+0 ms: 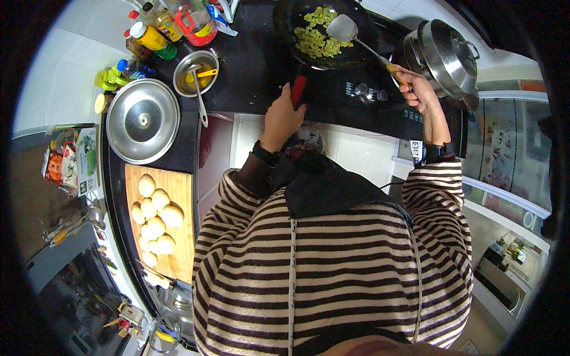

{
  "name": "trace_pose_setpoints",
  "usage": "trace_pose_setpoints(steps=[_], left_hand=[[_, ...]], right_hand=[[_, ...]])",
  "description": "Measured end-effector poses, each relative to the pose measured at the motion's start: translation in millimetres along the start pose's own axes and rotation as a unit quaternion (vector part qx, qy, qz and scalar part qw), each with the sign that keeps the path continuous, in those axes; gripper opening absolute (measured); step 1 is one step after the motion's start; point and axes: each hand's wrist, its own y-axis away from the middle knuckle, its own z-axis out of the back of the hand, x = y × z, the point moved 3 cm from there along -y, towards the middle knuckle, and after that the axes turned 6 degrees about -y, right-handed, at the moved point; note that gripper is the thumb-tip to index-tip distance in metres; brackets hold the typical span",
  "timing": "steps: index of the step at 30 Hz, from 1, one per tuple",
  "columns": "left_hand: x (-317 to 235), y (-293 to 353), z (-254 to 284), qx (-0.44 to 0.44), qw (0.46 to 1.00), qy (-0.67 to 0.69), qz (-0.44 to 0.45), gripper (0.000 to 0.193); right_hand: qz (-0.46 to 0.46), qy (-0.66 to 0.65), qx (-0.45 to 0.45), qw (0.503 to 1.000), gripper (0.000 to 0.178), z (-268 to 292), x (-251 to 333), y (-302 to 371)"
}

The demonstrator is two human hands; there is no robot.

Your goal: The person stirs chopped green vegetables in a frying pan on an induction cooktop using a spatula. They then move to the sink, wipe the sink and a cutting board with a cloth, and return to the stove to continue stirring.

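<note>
A dark wok (pixel 300 56) stands on the stove at the top of the view, with chopped green-and-yellow food (pixel 319 43) spread over its bottom. The wok's red-and-black handle (pixel 299 89) points toward me. My left hand (pixel 281 123) is closed around the near end of that handle, its thumb on the right side. In my right hand (pixel 418 92) is the wooden grip of a metal spatula (pixel 342 28). The spatula's broad blade is over the wok, at the food's right edge. My fingers are wrapped around its grip.
Right of the wok stands a lidded steel pot (pixel 446 56), close to my right hand. Stove knobs (pixel 371 92) lie between my hands. Leftward are a steel bowl (pixel 196 65) with utensils, a large lid (pixel 143 121), several bottles (pixel 155 38), and peeled potatoes (pixel 155 227) on a wooden board (pixel 183 249).
</note>
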Motion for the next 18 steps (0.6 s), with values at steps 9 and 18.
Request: trace_pose_setpoints(steps=[9,18], left_hand=[[-4,1,1,0.01,1.0,-0.017,0.008,0.071],[-6,2,4,0.001,1.0,-0.016,0.013,0.071]], right_hand=[[-0.067,-0.042,0.047,0.996,0.034,-3,-2,-11],[-0.142,-0.302,0.146,0.931,0.027,-23,-40,-26]])
